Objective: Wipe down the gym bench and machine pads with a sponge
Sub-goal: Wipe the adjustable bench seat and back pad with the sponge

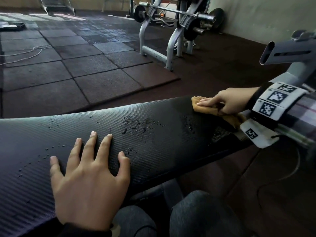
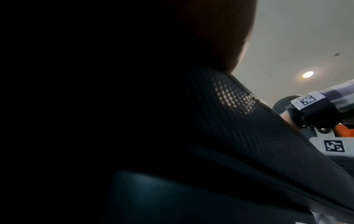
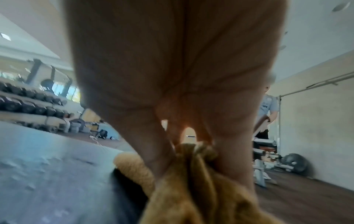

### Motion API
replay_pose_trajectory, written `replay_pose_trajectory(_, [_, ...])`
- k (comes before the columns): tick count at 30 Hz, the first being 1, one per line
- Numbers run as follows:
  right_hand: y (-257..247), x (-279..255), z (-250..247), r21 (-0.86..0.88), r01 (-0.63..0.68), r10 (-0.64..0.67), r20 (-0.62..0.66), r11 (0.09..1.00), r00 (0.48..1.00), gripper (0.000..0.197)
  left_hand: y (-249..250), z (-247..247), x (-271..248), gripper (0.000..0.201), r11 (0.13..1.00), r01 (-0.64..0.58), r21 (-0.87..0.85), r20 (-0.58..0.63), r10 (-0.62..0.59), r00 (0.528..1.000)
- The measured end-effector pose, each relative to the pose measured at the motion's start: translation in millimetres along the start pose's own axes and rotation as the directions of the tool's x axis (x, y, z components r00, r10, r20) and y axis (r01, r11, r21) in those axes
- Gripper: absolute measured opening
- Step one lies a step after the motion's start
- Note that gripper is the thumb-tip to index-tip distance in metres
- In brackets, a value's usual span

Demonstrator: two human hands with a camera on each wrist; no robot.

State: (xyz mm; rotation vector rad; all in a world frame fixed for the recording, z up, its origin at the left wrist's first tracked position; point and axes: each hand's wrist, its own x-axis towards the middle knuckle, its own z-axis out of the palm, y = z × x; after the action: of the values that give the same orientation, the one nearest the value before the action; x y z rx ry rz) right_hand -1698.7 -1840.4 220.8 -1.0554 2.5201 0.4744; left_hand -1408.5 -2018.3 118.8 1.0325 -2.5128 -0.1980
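The black ribbed bench pad [image 1: 153, 134] runs across the head view, with water droplets [image 1: 136, 127] scattered along its middle. My left hand [image 1: 89, 168] lies flat on the near left part of the pad, fingers spread, holding nothing. At the far right end my right hand [image 1: 227, 103] presses an orange-brown cloth [image 1: 203, 108] onto the pad. In the right wrist view the cloth [image 3: 191, 189] is bunched between thumb and fingers of the right hand [image 3: 172, 75]. The left wrist view is mostly dark; it shows the pad's edge [image 2: 239, 121].
A barbell on a grey rack [image 1: 171, 31] stands on the rubber floor tiles [image 1: 68, 65] beyond the bench. A grey machine frame [image 1: 290, 53] rises at the right. My knees [image 1: 196, 211] are below the pad. A dumbbell rack [image 3: 28, 103] and another person [image 3: 268, 109] are further off.
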Motion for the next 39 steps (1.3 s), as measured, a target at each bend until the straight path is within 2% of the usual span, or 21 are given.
replay_pose_trajectory(2, [5.4,3.0,0.1,-0.023,-0.059,0.059,-0.003,0.998,0.998,0.071,0.4,-0.1,-0.3,0.056,1.000,0.000,-0.001,-0.003,0.000,1.000])
replay_pose_trajectory(5, [-6.0,12.8,-3.3,-0.068,-0.062,0.057,-0.063,0.996,0.996,0.070,0.7,-0.2,-0.5,0.057,1.000,-0.003,0.003,-0.007,0.003,1.000])
replay_pose_trajectory(11, [-50.6,-1.0,5.4,-0.076,0.111,-0.123,-0.168,0.991,0.978,0.062,-1.4,0.7,-2.6,0.057,1.000,-0.017,0.002,-0.023,0.017,1.000])
replay_pose_trajectory(14, [-46.1,-23.5,26.9,0.008,0.201,-0.195,-0.210,0.980,0.958,0.055,-2.6,1.5,-2.8,0.058,1.000,-0.028,-0.003,-0.027,0.028,0.999])
replay_pose_trajectory(16, [-30.5,-34.6,43.0,0.107,0.205,-0.173,-0.250,0.973,0.953,0.054,-2.6,1.8,-2.5,0.057,0.999,-0.032,-0.003,-0.028,0.031,0.999])
replay_pose_trajectory(19, [-2.1,-34.7,59.4,0.203,0.092,-0.041,-0.244,0.975,0.969,0.056,-1.7,2.5,-1.7,0.057,1.000,-0.026,-0.014,-0.037,0.025,0.999])
replay_pose_trajectory(22, [11.5,-19.6,56.5,0.164,-0.069,0.102,-0.202,0.984,0.974,0.059,-1.4,4.0,-0.8,0.057,0.999,-0.021,-0.036,-0.039,0.019,0.999])
replay_pose_trajectory(24, [8.0,-8.4,46.6,0.110,-0.114,0.133,-0.180,0.987,0.975,0.061,-1.5,5.0,-0.4,0.057,0.999,-0.016,-0.051,-0.040,0.014,0.999])
replay_pose_trajectory(26, [-3.6,0.0,38.2,0.084,-0.107,0.120,-0.177,0.991,0.977,0.063,-2.0,6.0,-0.2,0.057,0.999,-0.013,-0.053,-0.038,0.011,0.999])
replay_pose_trajectory(29, [-25.2,0.7,37.1,0.081,-0.027,0.043,-0.199,0.996,0.979,0.061,-3.1,7.3,0.0,0.057,0.998,-0.018,-0.059,-0.034,0.016,0.999])
replay_pose_trajectory(34, [-29.4,-29.9,56.9,0.097,0.123,-0.093,-0.266,0.988,0.959,0.055,-3.7,8.4,0.4,0.058,0.998,-0.029,-0.056,-0.038,0.027,0.999])
replay_pose_trajectory(37, [-11.9,-43.3,65.7,0.183,0.132,-0.082,-0.258,0.974,0.963,0.059,-3.8,8.3,0.2,0.058,0.998,-0.033,-0.058,-0.035,0.031,0.999])
replay_pose_trajectory(39, [-0.1,-40.0,65.0,0.213,0.068,-0.020,-0.224,0.975,0.974,0.062,-3.1,8.6,0.6,0.058,0.998,-0.031,-0.062,-0.036,0.029,0.999])
